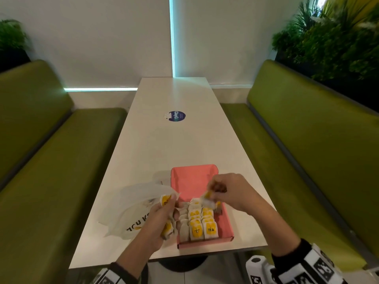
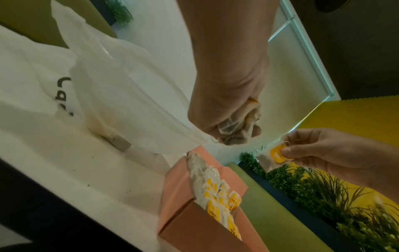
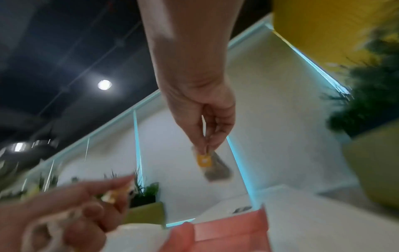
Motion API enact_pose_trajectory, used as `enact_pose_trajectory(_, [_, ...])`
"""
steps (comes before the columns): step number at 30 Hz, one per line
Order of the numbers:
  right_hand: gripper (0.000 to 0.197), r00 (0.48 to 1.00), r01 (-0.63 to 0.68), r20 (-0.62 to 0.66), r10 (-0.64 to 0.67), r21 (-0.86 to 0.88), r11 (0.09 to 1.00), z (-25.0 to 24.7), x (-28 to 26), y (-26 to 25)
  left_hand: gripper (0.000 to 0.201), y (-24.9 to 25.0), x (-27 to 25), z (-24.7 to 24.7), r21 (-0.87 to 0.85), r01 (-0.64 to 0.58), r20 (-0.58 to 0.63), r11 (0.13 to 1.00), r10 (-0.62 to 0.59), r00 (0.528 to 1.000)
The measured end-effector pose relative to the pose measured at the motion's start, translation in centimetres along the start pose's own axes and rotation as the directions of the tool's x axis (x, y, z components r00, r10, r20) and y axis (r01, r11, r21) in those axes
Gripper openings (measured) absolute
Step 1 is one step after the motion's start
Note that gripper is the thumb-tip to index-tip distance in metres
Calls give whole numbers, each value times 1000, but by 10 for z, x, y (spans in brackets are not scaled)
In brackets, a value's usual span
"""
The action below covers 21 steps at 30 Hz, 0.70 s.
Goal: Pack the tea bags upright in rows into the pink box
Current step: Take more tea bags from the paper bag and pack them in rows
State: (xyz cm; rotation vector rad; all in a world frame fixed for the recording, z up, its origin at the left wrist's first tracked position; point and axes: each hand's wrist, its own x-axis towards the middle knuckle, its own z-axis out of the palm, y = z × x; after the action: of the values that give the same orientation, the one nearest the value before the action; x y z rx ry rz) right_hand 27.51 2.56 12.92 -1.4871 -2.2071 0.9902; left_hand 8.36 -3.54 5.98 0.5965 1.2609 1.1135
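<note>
1. Our right hand has a narrow grip: thumb and fingertips pinch one tea bag by its yellow tag, above the box's open far half.
2. Our left hand is a full fist round a bunch of bags, at the box's left edge.
3. The pink box lies open on the desk; its near half holds three rows of upright bags.
4. A white plastic bag lies just left of the box, touching our left hand.
5. A round sticker sits well beyond, mid-desk.
</note>
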Motion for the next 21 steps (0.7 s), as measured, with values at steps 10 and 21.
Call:
enact_pose_trajectory(10, [15,997,63,64,-50,-228,972,22,-2,-2,19,-1,1,6,260,-237,16,936,241,970])
enact_pose_trajectory(21, [64,999,-15,-31,17,67,998,26,-4,1,16,-4,-3,17,539,-292,80,790,297,952])
